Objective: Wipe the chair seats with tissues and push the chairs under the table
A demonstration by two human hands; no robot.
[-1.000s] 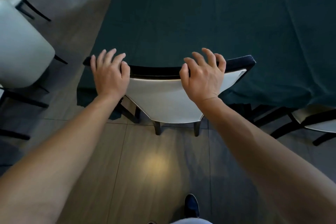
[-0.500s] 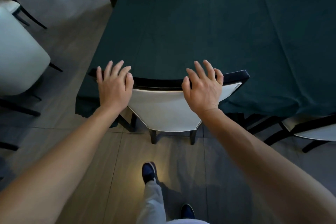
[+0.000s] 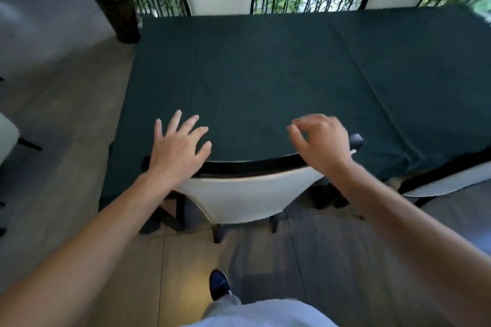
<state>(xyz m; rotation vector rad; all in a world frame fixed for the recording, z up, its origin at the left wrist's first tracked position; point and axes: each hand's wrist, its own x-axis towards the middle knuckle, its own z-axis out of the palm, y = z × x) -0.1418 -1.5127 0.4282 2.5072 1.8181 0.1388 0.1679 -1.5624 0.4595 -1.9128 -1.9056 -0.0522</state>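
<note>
**Hands above the chair's top rail, chair tucked in**

With fingers spread wide and holding nothing, the left hand hangs over the left end of the black top rail; whether the palm touches it, cannot tell. Right hand over the rail's right end, fingers loosely curled, empty. Rail runs left to right, directly under both hands, about equally near each. The near chair has its backrest against the table edge, seat hidden beneath the green cloth. Judgement: this chair looks pushed in. A second chair lies to the right, nearer the right hand. No tissue visible.
</note>
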